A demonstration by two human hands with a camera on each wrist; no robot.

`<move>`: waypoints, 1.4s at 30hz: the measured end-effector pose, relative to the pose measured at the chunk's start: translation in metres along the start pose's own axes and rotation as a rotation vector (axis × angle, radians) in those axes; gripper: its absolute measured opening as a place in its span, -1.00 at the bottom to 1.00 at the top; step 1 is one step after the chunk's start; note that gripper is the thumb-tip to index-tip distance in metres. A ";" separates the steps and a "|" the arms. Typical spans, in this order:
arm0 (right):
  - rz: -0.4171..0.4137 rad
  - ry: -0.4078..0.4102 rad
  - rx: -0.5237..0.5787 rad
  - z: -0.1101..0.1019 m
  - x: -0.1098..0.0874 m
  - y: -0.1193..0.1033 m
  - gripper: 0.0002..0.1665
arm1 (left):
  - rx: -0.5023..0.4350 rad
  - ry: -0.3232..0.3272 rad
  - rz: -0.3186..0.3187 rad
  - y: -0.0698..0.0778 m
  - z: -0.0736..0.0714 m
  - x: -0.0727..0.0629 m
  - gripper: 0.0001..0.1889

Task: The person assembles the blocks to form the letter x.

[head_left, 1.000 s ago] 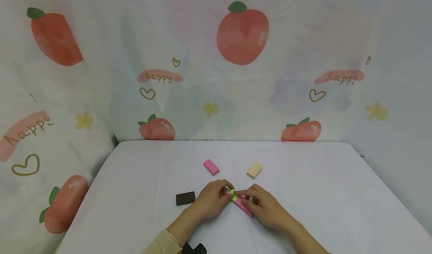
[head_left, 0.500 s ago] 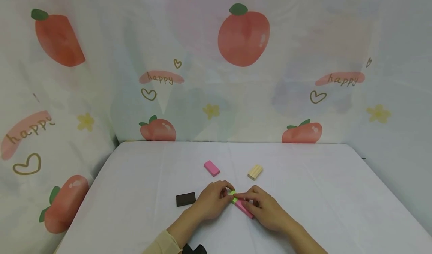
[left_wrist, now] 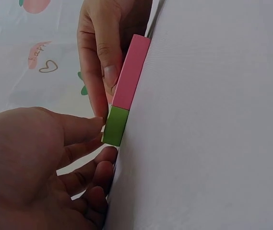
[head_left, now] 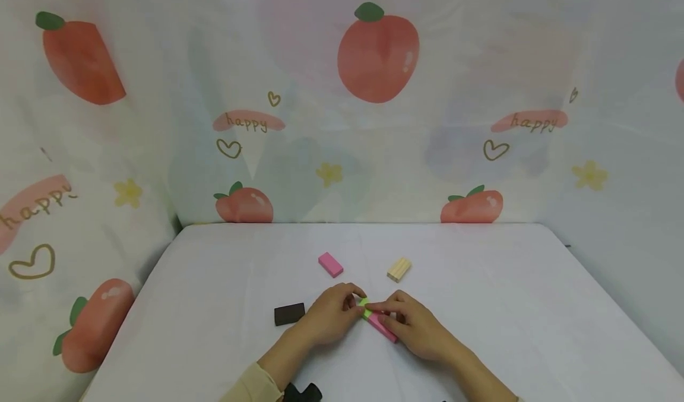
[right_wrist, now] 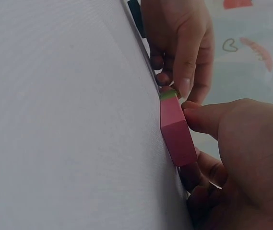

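Note:
A green block (left_wrist: 115,125) and a long pink block (left_wrist: 132,72) lie end to end on the white table, touching in the left wrist view. My left hand (head_left: 333,314) is at the green end, pinching that block between thumb and fingers. From the other side, my right hand (head_left: 423,326) holds the pink block, thumb along its side and index finger reaching over to the green block. In the right wrist view the pink block's near end shows by my right thumb (right_wrist: 201,117), while most of the green one is hidden.
Farther back on the table lie another pink block (head_left: 331,265) and a pale wood-coloured block (head_left: 399,269). Left of my left hand is a black block (head_left: 289,314). A dark object (head_left: 302,392) shows at the bottom edge. A printed curtain (head_left: 374,152) stands behind the table.
The head view has shifted slightly. Both hands stay at the green and pink blocks, with hardly any movement.

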State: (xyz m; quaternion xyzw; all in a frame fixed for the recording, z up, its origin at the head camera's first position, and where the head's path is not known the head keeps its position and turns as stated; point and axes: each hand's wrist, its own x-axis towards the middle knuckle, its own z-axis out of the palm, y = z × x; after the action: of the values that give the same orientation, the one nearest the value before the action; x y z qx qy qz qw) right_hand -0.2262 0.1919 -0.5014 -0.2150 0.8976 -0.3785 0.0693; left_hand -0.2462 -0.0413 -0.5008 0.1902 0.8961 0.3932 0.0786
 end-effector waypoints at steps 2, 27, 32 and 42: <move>-0.004 -0.001 0.000 0.000 0.000 0.000 -0.63 | 0.000 0.001 0.001 0.002 -0.001 -0.001 -0.76; 0.000 0.004 0.016 -0.001 -0.001 -0.002 -0.65 | -0.042 -0.012 -0.071 0.012 -0.024 -0.012 -0.73; 0.016 -0.004 0.011 -0.002 -0.003 -0.003 -0.65 | -0.032 -0.007 -0.046 0.011 -0.029 -0.016 -0.73; 0.016 0.002 -0.002 -0.002 -0.003 -0.003 -0.65 | 0.025 -0.004 -0.020 0.006 -0.048 -0.025 -0.69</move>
State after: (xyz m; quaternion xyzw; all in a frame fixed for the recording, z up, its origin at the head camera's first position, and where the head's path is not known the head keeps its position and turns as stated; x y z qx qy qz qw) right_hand -0.2232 0.1922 -0.4980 -0.2075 0.8997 -0.3774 0.0713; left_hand -0.2356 -0.0799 -0.4639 0.1828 0.9028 0.3807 0.0818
